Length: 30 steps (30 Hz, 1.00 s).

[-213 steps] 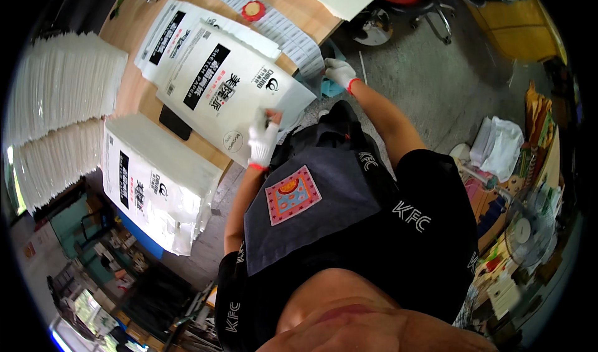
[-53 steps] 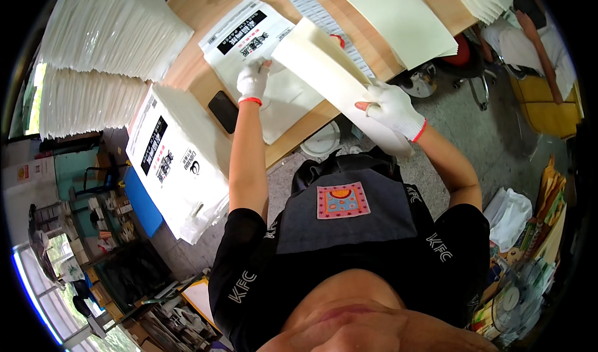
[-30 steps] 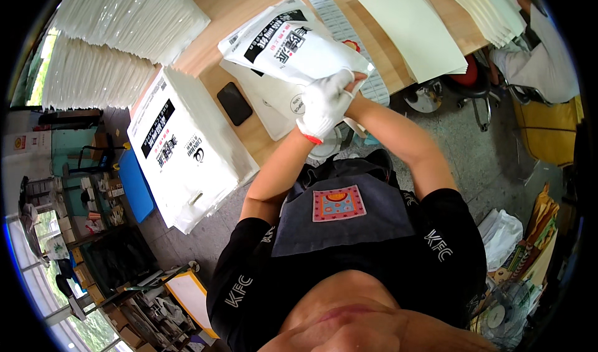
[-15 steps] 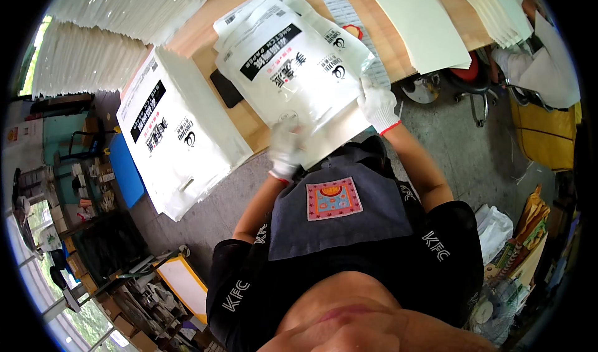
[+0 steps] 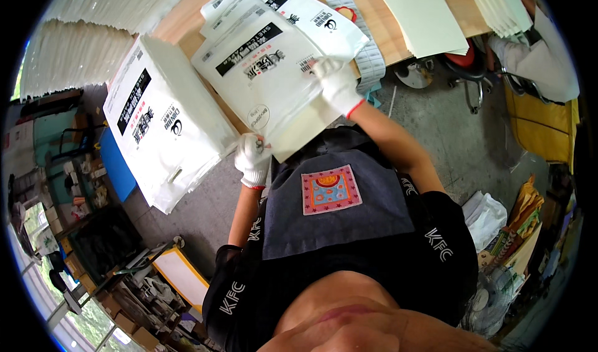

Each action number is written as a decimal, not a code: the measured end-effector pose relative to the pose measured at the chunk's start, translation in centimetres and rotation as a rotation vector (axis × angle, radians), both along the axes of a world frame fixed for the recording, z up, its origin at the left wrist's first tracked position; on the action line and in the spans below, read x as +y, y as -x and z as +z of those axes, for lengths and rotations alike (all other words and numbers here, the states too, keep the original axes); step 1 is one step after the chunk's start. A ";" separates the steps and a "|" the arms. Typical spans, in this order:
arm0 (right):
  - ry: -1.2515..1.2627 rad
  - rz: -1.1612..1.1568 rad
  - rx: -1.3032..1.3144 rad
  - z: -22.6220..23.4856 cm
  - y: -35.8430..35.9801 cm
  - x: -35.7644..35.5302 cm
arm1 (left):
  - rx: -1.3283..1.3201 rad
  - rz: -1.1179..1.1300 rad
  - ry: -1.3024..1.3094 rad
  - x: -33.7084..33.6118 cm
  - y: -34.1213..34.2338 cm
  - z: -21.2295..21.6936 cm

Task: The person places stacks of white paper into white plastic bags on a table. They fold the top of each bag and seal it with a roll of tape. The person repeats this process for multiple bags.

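Observation:
In front of me on the table lies a clear printed plastic bag with a stack of cream paper in it. The paper's near end sticks out of the bag's mouth, over the table edge. My left hand, in a white glove, is closed on the near left corner of the bag. White-gloved too, my right hand grips the bag's right edge, fingers curled on top and thumb hidden. Beyond it, more printed bags overlap in a loose pile.
A tall stack of filled bags stands to the left, with heaped clear-wrapped packs behind. Cream sheets lie at the far right, past a ruler-like strip. A person's white sleeve and a stool are beyond.
The bag has slid left and nearer, away from the pile. My left hand has moved left to its corner; my right hand has moved left and away from me along its edge.

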State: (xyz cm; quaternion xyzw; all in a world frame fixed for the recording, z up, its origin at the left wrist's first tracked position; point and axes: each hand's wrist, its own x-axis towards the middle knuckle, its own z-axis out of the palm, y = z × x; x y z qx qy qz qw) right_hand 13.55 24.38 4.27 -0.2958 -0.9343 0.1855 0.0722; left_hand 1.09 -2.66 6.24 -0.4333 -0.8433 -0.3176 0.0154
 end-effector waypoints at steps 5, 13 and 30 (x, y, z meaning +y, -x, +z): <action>-0.089 0.080 -0.130 3.4 -4.4 -2.8 | -0.016 0.159 -0.028 -3.6 0.6 -3.6; -0.077 0.092 -0.145 3.3 -11.7 -7.2 | -0.417 -0.046 -0.127 -7.0 -3.7 -2.9; 0.157 -0.470 0.089 -17.2 -14.8 4.9 | -0.612 -0.335 -0.035 4.6 -2.7 -6.0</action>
